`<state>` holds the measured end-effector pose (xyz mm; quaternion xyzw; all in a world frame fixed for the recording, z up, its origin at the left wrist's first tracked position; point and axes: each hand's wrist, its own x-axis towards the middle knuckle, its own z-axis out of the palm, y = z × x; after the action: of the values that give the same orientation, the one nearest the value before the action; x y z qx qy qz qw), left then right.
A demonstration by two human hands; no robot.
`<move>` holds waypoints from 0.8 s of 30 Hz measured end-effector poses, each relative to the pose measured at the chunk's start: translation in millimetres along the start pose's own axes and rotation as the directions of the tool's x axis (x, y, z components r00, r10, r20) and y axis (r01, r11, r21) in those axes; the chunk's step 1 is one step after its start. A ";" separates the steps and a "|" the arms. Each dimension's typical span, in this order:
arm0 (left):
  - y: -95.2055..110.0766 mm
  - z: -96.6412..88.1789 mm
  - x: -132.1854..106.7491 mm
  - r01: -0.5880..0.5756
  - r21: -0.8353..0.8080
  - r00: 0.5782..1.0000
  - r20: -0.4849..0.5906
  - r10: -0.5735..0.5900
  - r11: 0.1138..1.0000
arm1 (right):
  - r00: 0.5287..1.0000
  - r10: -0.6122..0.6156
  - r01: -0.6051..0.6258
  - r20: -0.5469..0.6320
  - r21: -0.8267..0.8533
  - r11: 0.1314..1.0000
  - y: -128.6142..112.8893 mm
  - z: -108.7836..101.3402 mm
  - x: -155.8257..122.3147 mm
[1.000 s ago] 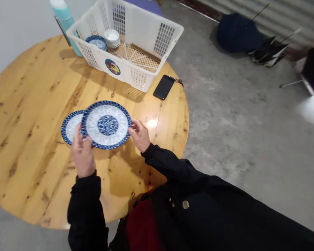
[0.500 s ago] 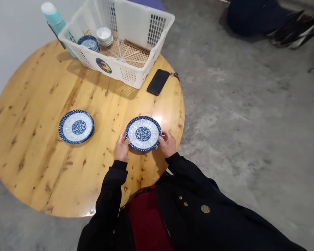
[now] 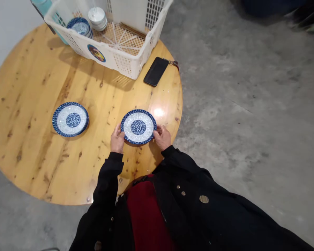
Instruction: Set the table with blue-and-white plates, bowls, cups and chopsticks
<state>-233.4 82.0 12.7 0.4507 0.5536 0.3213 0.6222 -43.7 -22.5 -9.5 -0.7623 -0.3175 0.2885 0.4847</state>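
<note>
And the plates have split apart! A blue-and-white plate (image 3: 70,119) now sits alone, well left on the round wooden table (image 3: 28,104), while the left hand (image 3: 117,139) and right hand (image 3: 162,137) grip a second plate (image 3: 138,127) by opposite rims, fingers curled, near the black phone (image 3: 156,71) and white basket (image 3: 122,66).

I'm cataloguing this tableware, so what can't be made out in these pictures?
Head view:
Round blue-and-white ceramic plate: left hand and right hand hide parts of its rim.
Stacked round blue-and-white plates farther left: too small to count.
Turquoise bottle: top cut off by the upper edge.
White plastic basket: far end cut off by the upper edge.
</note>
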 end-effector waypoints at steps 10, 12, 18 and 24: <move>-17.3 -13.0 -1.0 -0.097 0.084 0.995 0.014 0.096 0.992 | 0.998 0.019 -0.019 0.059 -0.006 1.000 -0.7 -4.7 -13.1; -17.5 -13.5 2.7 -0.109 0.087 0.994 0.025 0.107 0.990 | 0.995 0.033 -0.036 0.091 0.022 0.999 1.7 -8.4 -11.5; -19.7 -19.4 4.1 -0.050 0.133 0.999 0.016 0.048 0.990 | 0.988 0.153 -0.146 -0.020 0.204 0.968 21.7 -36.0 -0.6; -21.6 -18.0 0.0 -0.119 0.186 0.992 0.067 0.109 0.975 | 0.977 0.176 -0.199 0.118 0.230 0.953 19.1 -37.6 -7.5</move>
<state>-253.1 77.3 -6.8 0.5480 0.5371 0.2893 0.5723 -16.4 -55.4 -12.5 -0.7098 -0.2294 0.4061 0.5280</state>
